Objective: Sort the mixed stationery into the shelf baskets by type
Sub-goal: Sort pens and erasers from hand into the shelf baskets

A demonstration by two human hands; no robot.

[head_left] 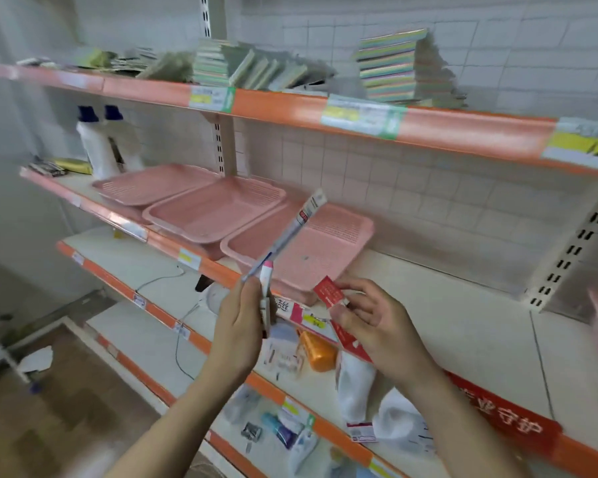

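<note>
The sorting looks barely begun. Three pink baskets sit side by side on the middle shelf [428, 281]: the left basket [118, 188], the middle basket [173, 219] and the right basket [359, 229]. None plainly holds anything; only a small dark speck shows on the floor of the right one. Both hands are raised just in front of the right basket with stock not yet dropped. The left hand [240, 326] is curled around two things at once: a packaged pen [290, 232] whose long clear sleeve slants up and to the right over the right basket, and a shorter pink-and-white piece [266, 277] standing nearly upright beside it. The right hand [370, 319] pinches a small red packet [328, 291] between thumb and fingers, tilted, close to the basket's near rim. What the packet contains is too blurred to tell. The pen's sleeve is slim and see-through, with a white printed card and a red mark at its top end, light enough to flop if held low. Much seems left to do: on the lower shelves an orange box [318, 350], white bags [354, 388] and scattered small packets lie mixed together, so judging by this, nearly the whole pile awaits sorting.
</note>
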